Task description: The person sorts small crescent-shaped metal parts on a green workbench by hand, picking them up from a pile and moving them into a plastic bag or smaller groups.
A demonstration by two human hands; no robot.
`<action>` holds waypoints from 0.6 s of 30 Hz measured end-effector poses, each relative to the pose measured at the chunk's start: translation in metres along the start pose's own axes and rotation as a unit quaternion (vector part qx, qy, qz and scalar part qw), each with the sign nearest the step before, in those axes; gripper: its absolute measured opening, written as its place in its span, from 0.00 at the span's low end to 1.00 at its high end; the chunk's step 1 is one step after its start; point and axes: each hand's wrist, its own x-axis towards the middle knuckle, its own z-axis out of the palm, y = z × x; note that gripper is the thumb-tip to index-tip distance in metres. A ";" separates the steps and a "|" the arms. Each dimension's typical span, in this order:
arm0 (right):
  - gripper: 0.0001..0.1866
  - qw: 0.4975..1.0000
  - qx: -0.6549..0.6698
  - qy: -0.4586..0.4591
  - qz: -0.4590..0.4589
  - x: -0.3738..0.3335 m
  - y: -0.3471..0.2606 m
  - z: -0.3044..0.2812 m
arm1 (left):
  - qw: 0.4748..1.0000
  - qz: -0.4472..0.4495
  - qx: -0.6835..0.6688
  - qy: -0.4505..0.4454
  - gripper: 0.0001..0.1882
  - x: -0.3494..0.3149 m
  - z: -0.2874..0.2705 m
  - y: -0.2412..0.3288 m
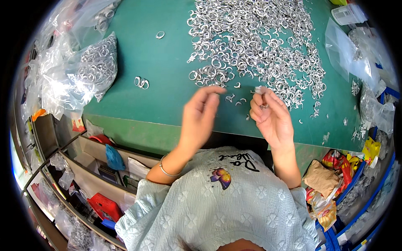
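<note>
1. The heap of silver-coloured metal rings is running past the top edge, its far end being cut off.
2. The left hand is blurring; its thumb and forefinger are nearly meeting, and I cannot tell whether this grip is holding anything.
3. The right hand is closing its grip around a small silver piece, which the fingers are partly hiding.
4. Loose bits are lying between both hands on the green worktop, the heap sitting just beyond.

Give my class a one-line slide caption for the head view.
Left hand and right hand at a green tabletop strewn with silvery ring-shaped pieces.
</note>
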 end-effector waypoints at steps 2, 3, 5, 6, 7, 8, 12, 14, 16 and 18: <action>0.15 0.999 0.018 0.033 0.027 -0.002 -0.001 0.004 | 0.956 -0.094 -0.273 -0.057 0.14 0.012 -0.025 -0.003; 0.16 0.997 0.052 -0.006 0.053 -0.003 -0.002 -0.006 | 0.911 -0.117 -0.386 -0.082 0.15 0.016 -0.036 -0.009; 0.18 0.994 0.056 0.002 0.092 -0.004 -0.005 -0.006 | 0.780 -0.154 -0.594 -0.125 0.19 0.020 -0.050 -0.016; 0.18 0.996 0.029 0.000 0.081 -0.004 -0.004 -0.006 | 0.787 -0.158 -0.588 -0.098 0.20 0.019 -0.049 -0.013; 0.18 0.998 0.002 -0.002 0.070 -0.004 -0.003 -0.007 | 0.794 -0.161 -0.582 -0.071 0.20 0.017 -0.044 -0.009; 0.19 0.998 -0.024 -0.005 0.059 -0.003 -0.002 -0.009 | 0.799 -0.164 -0.576 -0.044 0.21 0.016 -0.043 -0.006; 0.16 0.994 -0.096 -0.004 0.058 -0.001 0.000 0.000 | 0.741 -0.150 -0.642 -0.126 0.24 0.015 -0.041 -0.004; 0.18 0.996 -0.050 -0.033 0.060 0.001 0.002 -0.006 | 0.762 -0.133 -0.622 -0.122 0.26 0.015 -0.040 -0.003; 0.17 0.999 -0.024 -0.020 0.042 0.001 0.007 -0.002 | 0.765 -0.123 -0.618 -0.130 0.25 0.014 -0.039 -0.001; 0.17 0.998 -0.012 -0.049 0.032 0.003 0.009 -0.006 | 0.751 -0.126 -0.635 -0.132 0.24 0.013 -0.039 0.001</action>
